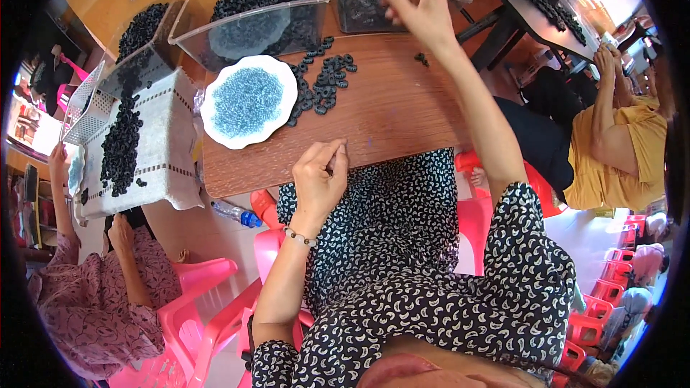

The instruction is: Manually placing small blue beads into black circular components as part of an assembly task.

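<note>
My left hand [321,176] is closed at the front edge of the brown table [402,115], its thumb and fingers pressed together; whatever they may hold is hidden. At the back right, my right hand [419,11] is raised over the rim of a clear plastic bin [359,20] of black pieces, fingers curled; I cannot make out anything in them. A white scalloped plate [208,111] full of tiny blue-grey beads [248,100] sits on the table's left part. Right of it lies a loose pile of small ridged black pieces [327,86].
A larger clear bin [251,29] of black pieces stands behind the plate. On the left, a cloth-covered table [169,151] holds a black heap [122,147], beside a seated person [108,294]. Another person [618,136] sits at right. A bottle [237,212] lies on the floor.
</note>
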